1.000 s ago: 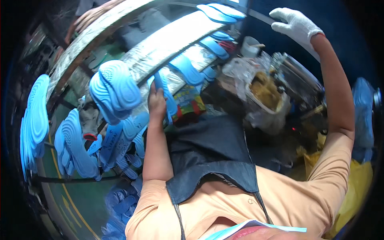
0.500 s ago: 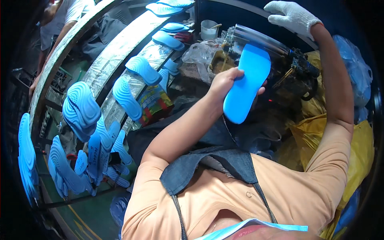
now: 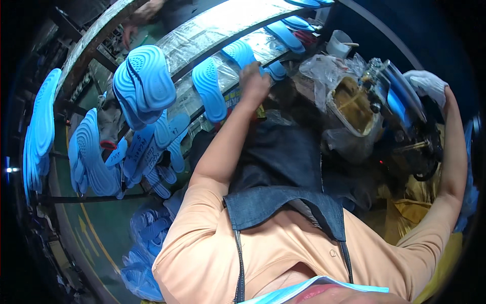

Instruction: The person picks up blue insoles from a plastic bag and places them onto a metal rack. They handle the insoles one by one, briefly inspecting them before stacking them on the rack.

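Note:
My bare left hand (image 3: 254, 83) is closed on the near end of a light blue insole (image 3: 238, 52), which lies ridged side up on the plastic-covered bench. Left of that hand a second ridged insole (image 3: 208, 91) overhangs the bench edge. My right hand (image 3: 428, 85), in a white knit glove, is just beyond the shiny roller (image 3: 405, 86) of a small machine. Its fingers look stretched out, though they are blurred and partly covered. A smooth blue insole (image 3: 398, 105) sits against the roller on its near side.
A tub of brownish paste (image 3: 354, 104) wrapped in plastic stands left of the roller. Behind it is a white cup (image 3: 339, 43) with a stick. Stacked insoles (image 3: 147, 81) hang on a rack at left. Yellow bags (image 3: 405, 215) lie at right; another person's hand (image 3: 144, 15) shows at far left.
My left hand has let go of the smooth blue insole, now at the roller, and moved left to a bench insole. My gloved right hand has lowered beside the roller. The view has shifted.

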Demonstrator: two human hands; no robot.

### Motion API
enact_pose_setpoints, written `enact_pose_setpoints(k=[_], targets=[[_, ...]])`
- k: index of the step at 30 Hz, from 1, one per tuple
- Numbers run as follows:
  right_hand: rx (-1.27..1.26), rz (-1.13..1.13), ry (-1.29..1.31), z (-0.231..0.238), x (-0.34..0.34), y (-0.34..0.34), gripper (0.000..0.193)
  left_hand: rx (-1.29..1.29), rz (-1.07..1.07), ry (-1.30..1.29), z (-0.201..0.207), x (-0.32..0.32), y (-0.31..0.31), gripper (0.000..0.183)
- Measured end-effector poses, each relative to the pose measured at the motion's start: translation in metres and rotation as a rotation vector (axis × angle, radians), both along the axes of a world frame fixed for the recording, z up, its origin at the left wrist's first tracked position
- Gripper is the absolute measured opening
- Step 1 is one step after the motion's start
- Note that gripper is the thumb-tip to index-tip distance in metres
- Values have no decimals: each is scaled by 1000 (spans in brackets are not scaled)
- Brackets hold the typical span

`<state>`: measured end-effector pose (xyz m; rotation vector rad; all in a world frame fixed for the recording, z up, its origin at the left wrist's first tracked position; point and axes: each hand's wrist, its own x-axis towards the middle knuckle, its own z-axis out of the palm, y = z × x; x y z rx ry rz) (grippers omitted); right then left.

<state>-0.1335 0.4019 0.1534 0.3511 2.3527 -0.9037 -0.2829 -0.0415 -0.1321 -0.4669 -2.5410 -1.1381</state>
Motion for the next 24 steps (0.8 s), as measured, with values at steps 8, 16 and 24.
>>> enact_pose_setpoints(k=[8,16,24], targets=[[485,26,202,-14,-12,-3,34,-207,191,-99,-4,-39,15,79],[579,70,516,39,-118,-28,20,-340,202,-176,0,-38,5,87],[1,93,805,10,-245,-121,48,-304,156,-185,6,-35,5,92]])
